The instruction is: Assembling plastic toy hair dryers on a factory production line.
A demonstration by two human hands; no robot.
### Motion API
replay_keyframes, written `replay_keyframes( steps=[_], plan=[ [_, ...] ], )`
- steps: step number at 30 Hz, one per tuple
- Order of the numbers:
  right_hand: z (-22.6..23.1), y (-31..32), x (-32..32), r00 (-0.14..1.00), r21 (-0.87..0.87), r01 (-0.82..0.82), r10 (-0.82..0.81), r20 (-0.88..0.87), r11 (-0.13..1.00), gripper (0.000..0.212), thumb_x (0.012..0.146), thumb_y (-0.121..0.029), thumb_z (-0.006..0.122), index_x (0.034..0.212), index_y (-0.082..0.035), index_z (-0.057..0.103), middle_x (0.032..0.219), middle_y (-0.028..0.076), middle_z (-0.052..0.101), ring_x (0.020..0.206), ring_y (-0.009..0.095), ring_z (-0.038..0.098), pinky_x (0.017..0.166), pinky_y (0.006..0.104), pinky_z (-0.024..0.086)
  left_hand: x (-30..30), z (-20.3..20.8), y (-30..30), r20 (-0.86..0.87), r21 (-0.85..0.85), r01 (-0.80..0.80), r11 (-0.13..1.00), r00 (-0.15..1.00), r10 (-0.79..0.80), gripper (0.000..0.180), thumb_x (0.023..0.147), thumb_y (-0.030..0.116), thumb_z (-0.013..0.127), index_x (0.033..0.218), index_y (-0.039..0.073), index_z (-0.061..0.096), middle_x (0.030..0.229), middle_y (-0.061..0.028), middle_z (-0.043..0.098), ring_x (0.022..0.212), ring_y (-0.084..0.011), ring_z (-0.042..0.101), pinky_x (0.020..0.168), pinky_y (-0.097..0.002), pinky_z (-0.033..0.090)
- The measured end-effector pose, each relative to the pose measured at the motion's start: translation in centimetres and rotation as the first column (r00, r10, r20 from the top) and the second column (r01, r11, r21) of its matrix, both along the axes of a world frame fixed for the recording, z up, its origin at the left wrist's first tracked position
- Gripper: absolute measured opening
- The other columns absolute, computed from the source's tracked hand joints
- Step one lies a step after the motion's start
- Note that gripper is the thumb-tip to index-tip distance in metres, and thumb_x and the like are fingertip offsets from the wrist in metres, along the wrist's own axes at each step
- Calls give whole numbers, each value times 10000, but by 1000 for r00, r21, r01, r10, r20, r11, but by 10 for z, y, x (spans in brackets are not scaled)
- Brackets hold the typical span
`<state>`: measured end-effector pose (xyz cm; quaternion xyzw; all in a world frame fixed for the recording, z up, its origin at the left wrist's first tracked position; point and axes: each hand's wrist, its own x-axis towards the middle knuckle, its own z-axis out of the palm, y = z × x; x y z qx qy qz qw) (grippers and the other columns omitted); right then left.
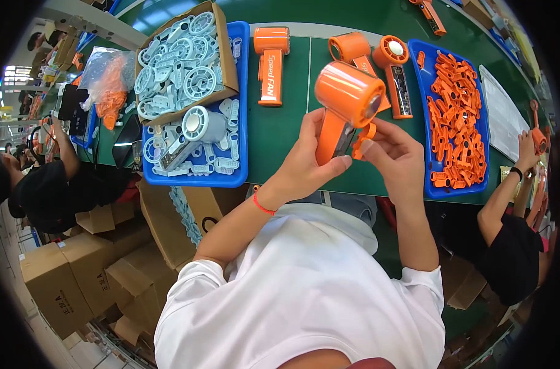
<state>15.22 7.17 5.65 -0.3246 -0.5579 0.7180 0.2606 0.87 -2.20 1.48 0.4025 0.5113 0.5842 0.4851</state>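
An orange handheld fan (349,95) is held tilted over the table's near edge. My left hand (310,150) wraps round its handle, with the thumb along the handle's open side. In my right hand (393,157) a small orange plastic part (365,140) is pinched between thumb and fingers, close beside the handle; whether the part touches the handle I cannot tell. Just beyond lie another orange fan (349,48), partly hidden behind the held one, and a third fan (398,80) with its inner parts showing in the handle. Left of these lies one more orange fan (271,64).
At the right, a blue tray (436,189) holds many small orange parts. To the left, another blue tray (240,166) carries light-blue parts, a light-blue fan (200,126) and a cardboard box (227,46) of more pieces. Co-workers sit on both sides; cartons (64,283) stand at lower left.
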Motion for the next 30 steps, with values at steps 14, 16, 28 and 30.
replay_keyframes(
  steps=[14, 16, 28, 30],
  plan=[
    [-15, -3, -8, 969, 133, 52, -82, 233, 990, 321, 813, -30, 633, 1095, 109, 571, 900, 122, 657, 749, 128, 620, 658, 234, 510, 10, -12, 4, -632, 53, -170, 984, 757, 165, 902, 655, 176, 795, 1317, -52, 227, 1201, -253, 438, 981, -408, 551, 790, -402, 486],
    [-15, -1, -9, 975, 52, 65, -75, 207, 997, 299, 817, -51, 639, 1067, 102, 581, 892, 117, 656, 729, 123, 620, 622, 230, 516, 10, -15, 6, -597, 103, -161, 982, 779, 191, 886, 649, 173, 798, 1305, -51, 247, 1160, -241, 472, 955, -397, 567, 781, -401, 489],
    [-15, 3, -15, 955, 149, 14, -57, 290, 989, 189, 817, -99, 650, 929, 40, 589, 799, 83, 645, 670, 112, 618, 608, 235, 512, 14, -16, 8, -597, 65, -265, 962, 762, 250, 724, 680, 133, 689, 1263, -73, 313, 1079, -260, 523, 886, -399, 585, 739, -402, 504],
    [-13, 14, -13, 938, 83, -74, 42, 343, 994, 256, 810, -142, 667, 976, 33, 580, 857, 84, 642, 719, 115, 620, 644, 244, 511, 11, -16, 8, -592, 64, -260, 963, 767, 246, 705, 685, 141, 684, 1252, -78, 326, 1048, -257, 535, 874, -392, 588, 741, -397, 501]
  ],
)
